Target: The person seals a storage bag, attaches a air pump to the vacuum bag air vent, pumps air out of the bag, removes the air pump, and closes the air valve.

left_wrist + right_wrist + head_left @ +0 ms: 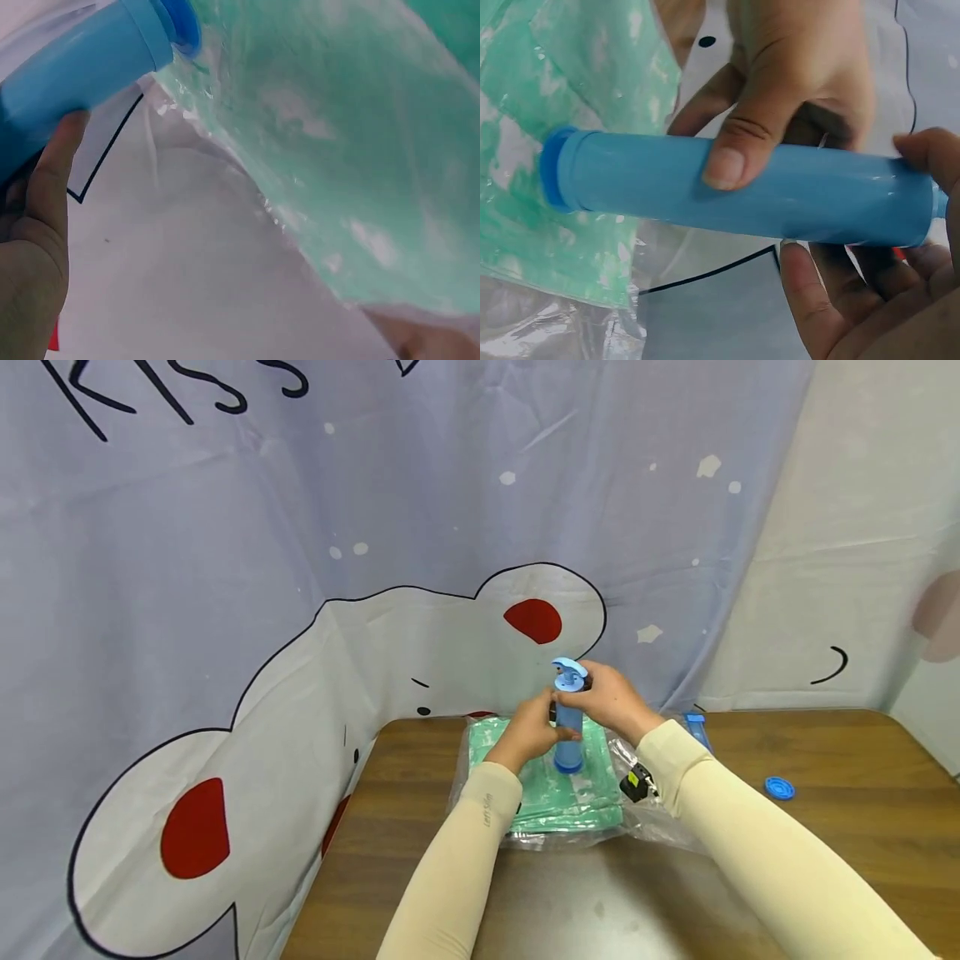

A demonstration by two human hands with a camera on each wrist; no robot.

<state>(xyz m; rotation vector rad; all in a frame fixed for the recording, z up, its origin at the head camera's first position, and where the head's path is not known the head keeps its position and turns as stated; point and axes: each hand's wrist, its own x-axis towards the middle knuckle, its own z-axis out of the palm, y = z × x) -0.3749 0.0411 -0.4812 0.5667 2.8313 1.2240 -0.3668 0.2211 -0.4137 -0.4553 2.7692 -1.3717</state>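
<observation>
A blue cylindrical hand pump (568, 727) with a light blue handle (572, 667) at its top stands roughly upright over a clear plastic bag (555, 840) that holds folded green sheets (558, 802). My left hand (528, 727) grips the middle of the pump's barrel (667, 176), its thumb lying along the side. Just under the handle, my right hand (611, 695) holds the upper end of the barrel. In the left wrist view the darker blue lower rim (180, 26) lies close to the bag; whether it touches cannot be told.
A blue round disc (780, 788) lies on the wooden table (840, 843) at the right. Near my right forearm are a blue strip-like piece (697, 729) and a small black item with a yellow mark (636, 783). A printed cloth (420, 510) hangs behind the table.
</observation>
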